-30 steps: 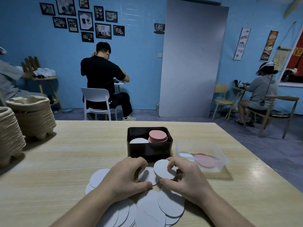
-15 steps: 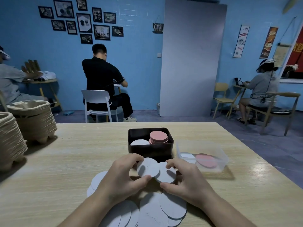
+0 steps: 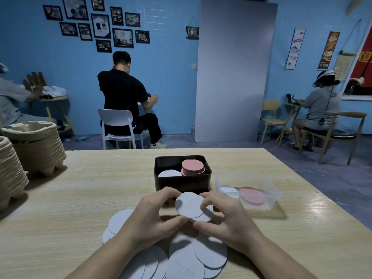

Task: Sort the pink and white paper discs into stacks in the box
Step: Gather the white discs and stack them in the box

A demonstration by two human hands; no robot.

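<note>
A: White card, thin & slippery. The loose discs lie fanned under both wrists, nearer than the fingers. What's the step?

B: Squaring up, I'd say. Left hand & right hand both pinch the held discs by the rim, thumbs on the near edge, fingertips curled over the far edge. At least 2 discs, offset, the front one overlapping the one toward the right fingers.

A: How to do it well?

B: Light pinch, no bending. Nudge the offset one in w/ the right fingers till the edges match, then close thumbs & fingers to flush the rims. Only white faces show, so can't tell if a pink hides betw. them. Worth a check.

A: Pose?

B: Forearms come in low from either side, palms facing each other. The discs look lifted off the table, faces tipped toward the camera.

A: Then where?

B: Black box sits just beyond the fingertips. Inside, the white stack is on the left-finger side, low. The pink stack is on the right-finger side, taller, a bit skewed. So go fwd & slightly left, and lay them flat on the white. A tilted drop could catch the wall or bump the pink.

A: Else?

B: Clear tub right of the right fingers, w/ a white & a pink disc in it. Pulp trays well left of the left fingers.
</note>
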